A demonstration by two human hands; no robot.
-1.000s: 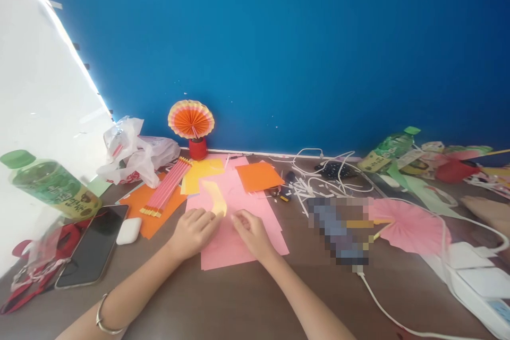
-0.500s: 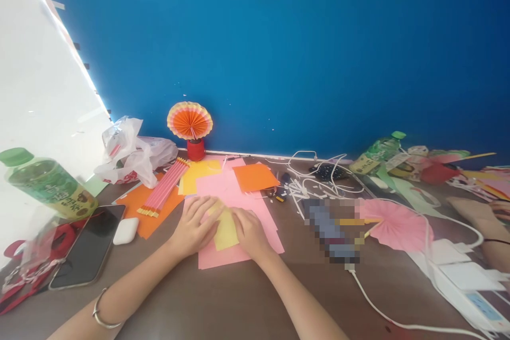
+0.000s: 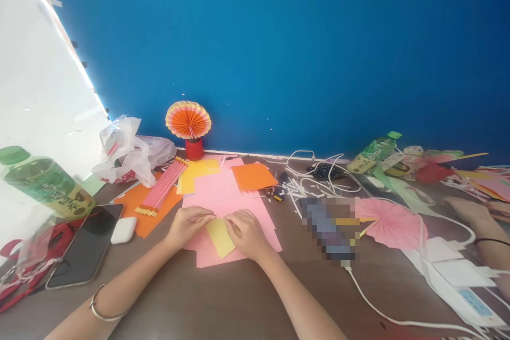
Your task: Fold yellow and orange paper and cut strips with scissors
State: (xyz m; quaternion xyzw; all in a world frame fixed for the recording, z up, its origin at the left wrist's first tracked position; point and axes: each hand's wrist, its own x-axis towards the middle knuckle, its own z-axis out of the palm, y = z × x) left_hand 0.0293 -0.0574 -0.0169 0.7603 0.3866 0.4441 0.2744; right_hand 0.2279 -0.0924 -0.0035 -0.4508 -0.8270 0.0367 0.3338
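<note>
A small yellow paper sheet point(image 3: 220, 237) lies tilted on a stack of pink paper sheets point(image 3: 229, 196) on the brown table. My left hand point(image 3: 185, 226) pinches its upper left edge with curled fingers. My right hand point(image 3: 246, 232) is closed on its upper right edge, knuckles up. The two hands nearly touch above the sheet. A metal bangle point(image 3: 98, 311) circles my left wrist.
Orange sheets point(image 3: 254, 176), a bundle of pink sticks point(image 3: 162, 193), a paper fan in a red cup point(image 3: 188, 122), a plastic bag point(image 3: 129, 151). Left: bottle point(image 3: 45, 183), phone point(image 3: 85, 244), earbud case point(image 3: 123, 230). Right: cables point(image 3: 314, 183), pink fan point(image 3: 390, 223), power strip point(image 3: 464, 281), another person's arm point(image 3: 478, 218).
The yellow sheet was curled up off the pink paper, then pressed flat. It now lies tilted and my hands have slid to its top edge.
</note>
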